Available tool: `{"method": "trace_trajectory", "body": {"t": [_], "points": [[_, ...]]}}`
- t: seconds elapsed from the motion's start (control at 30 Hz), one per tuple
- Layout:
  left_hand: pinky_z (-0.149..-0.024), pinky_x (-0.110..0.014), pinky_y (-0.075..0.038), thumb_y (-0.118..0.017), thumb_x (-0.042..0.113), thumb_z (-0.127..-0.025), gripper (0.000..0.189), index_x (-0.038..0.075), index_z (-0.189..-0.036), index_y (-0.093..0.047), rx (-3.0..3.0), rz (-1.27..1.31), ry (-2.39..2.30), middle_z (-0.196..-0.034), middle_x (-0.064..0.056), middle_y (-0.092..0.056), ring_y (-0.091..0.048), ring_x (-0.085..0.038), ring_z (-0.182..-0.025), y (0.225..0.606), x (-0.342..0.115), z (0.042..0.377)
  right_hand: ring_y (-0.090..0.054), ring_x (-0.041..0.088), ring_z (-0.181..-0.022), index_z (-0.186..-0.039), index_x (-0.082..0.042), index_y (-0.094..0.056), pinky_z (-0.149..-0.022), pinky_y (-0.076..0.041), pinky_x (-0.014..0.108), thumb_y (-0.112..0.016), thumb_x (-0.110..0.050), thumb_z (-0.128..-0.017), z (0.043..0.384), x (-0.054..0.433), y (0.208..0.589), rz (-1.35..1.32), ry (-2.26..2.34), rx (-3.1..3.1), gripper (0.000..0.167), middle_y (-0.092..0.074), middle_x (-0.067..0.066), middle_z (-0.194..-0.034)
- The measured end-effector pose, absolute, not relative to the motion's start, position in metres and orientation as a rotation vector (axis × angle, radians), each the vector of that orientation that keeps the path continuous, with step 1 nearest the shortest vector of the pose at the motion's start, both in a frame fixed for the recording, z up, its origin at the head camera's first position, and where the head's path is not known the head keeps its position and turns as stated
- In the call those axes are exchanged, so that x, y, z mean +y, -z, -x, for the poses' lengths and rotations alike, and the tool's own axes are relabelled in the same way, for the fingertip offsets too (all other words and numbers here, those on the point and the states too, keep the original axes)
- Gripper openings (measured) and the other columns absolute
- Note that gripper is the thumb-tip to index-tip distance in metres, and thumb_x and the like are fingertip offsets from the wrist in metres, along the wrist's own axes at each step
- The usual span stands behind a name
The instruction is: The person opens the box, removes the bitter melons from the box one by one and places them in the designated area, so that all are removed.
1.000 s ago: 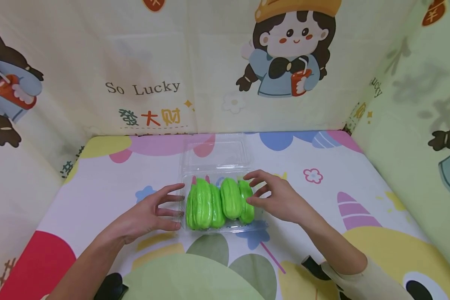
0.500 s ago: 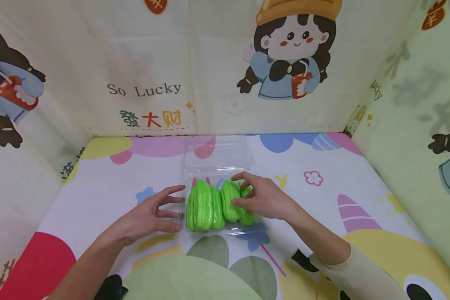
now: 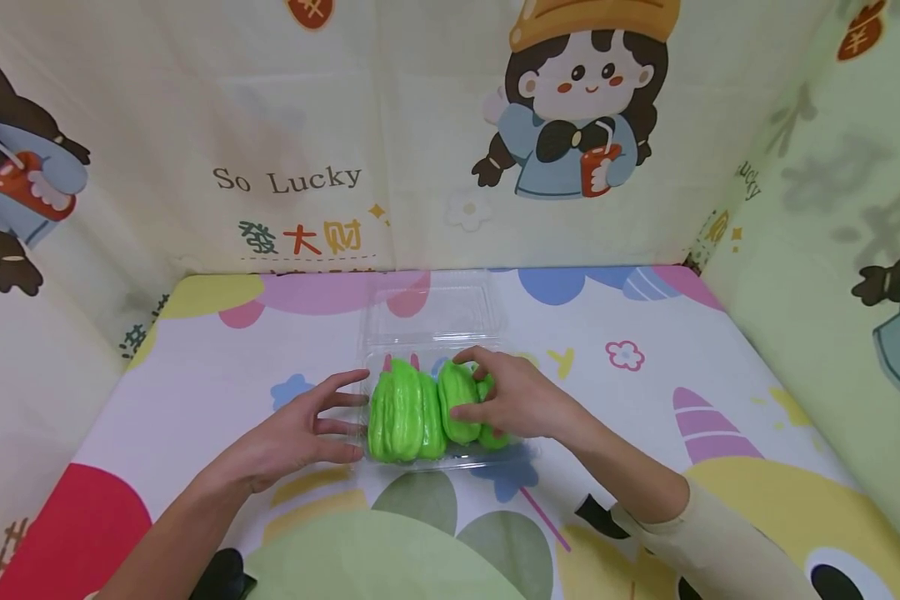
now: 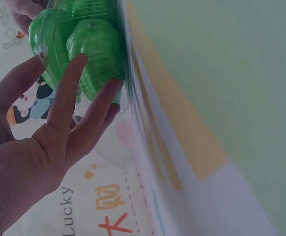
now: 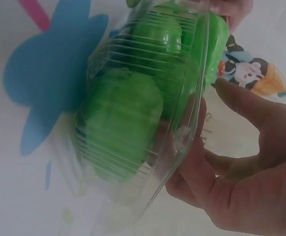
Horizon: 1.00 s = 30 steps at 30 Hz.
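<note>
The right hand (image 3: 517, 395) had moved left over the clear container (image 3: 461, 339); from the head view we counted at least four green gourds (image 3: 407, 408) inside, on a cartoon-printed table (image 3: 615, 396) between printed walls (image 3: 412, 100). Left wrist: the left hand (image 4: 39, 152) was spread, holding nothing. Right wrist: fingers (image 5: 248, 105) half-curved by one gourd; we couldn't confirm grip.

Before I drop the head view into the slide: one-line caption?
Left hand spread at a clear box of glossy green pieces, right hand curled over one, lid folded back.
</note>
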<state>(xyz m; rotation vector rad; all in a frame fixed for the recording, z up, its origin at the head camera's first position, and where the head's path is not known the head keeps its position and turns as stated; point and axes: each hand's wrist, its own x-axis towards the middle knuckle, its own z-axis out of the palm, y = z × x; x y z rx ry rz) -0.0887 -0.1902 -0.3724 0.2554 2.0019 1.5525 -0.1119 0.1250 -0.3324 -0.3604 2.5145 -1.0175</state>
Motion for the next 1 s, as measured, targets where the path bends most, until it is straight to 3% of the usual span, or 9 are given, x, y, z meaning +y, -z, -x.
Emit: {"method": "trace_trajectory", "body": {"t": [0.2,0.43,1.0], "points": [[-0.093,-0.042,-0.059,-0.082,0.008,-0.088,0.096,0.022,-0.165,-0.025,2.005,-0.252,-1.553,-0.161,-0.023,-0.037,-0.058,-0.037,-0.132,0.373,-0.189,0.088,-0.069,0.012,-0.077,-0.140,-0.023,-0.059,-0.072,-0.056,0.032,-0.092,-0.032,-0.080,0.111,0.119,0.334,0.403,0.906,2.592,0.068,-0.064,0.017,-0.127],[-0.092,-0.042,-0.059,-0.082,0.008,-0.088,0.097,0.022,-0.165,-0.025,2.010,-0.262,-1.554,-0.161,-0.023,-0.037,-0.058,-0.037,-0.132,0.373,-0.189,0.088,-0.057,0.022,-0.102,-0.133,-0.023,-0.066,-0.081,-0.050,0.036,-0.097,-0.033,-0.070,0.106,0.114,0.337,0.531,0.814,2.717,0.071,-0.065,0.006,-0.110],[-0.092,-0.042,-0.060,-0.082,0.008,-0.088,0.096,0.021,-0.165,-0.026,2.020,-0.282,-1.555,-0.160,-0.024,-0.037,-0.059,-0.036,-0.131,0.373,-0.189,0.088,-0.055,0.024,-0.108,-0.139,-0.021,-0.067,-0.082,-0.050,0.036,-0.093,-0.024,-0.075,0.103,0.109,0.338,0.567,0.726,2.732,0.068,-0.065,0.011,-0.115]]}}
